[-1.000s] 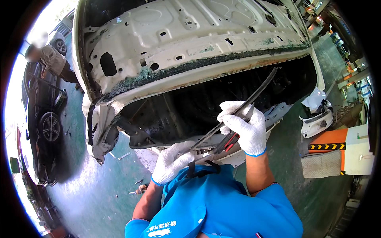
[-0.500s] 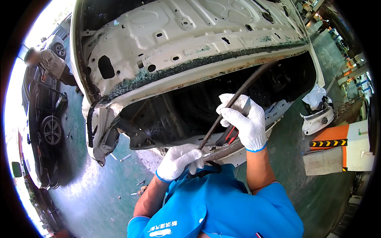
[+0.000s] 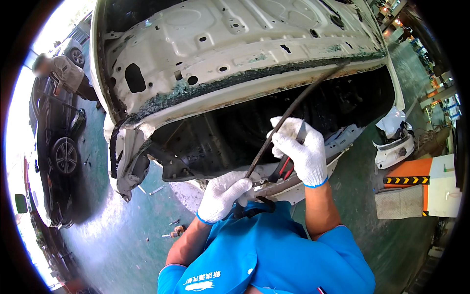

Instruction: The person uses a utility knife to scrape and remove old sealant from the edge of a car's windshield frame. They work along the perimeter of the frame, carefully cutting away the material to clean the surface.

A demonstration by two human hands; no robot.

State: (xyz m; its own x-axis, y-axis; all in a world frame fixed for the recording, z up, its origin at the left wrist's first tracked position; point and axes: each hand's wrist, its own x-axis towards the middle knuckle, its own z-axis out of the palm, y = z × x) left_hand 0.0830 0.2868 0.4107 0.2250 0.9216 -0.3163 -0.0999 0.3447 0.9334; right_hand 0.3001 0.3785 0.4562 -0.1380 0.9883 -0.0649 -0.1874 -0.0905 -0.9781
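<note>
One left hand [image 3: 223, 198] and one right hand [image 3: 306, 157] make two, with one long dark strip [image 3: 297, 102] and one blue shirt [image 3: 293, 245]. At least three cars can be counted: one pale stripped car body [image 3: 215, 29], one black car [image 3: 46, 127] and one white car [image 3: 63, 48]. There are also one white bumper piece [image 3: 395, 153], one orange-and-white cabinet [image 3: 443, 186] and at least one other person [image 3: 67, 73].

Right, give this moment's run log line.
white-gloved left hand: holds long thin dark strip | white-gloved right hand: holds same strip | ahead: white metal car body
</note>
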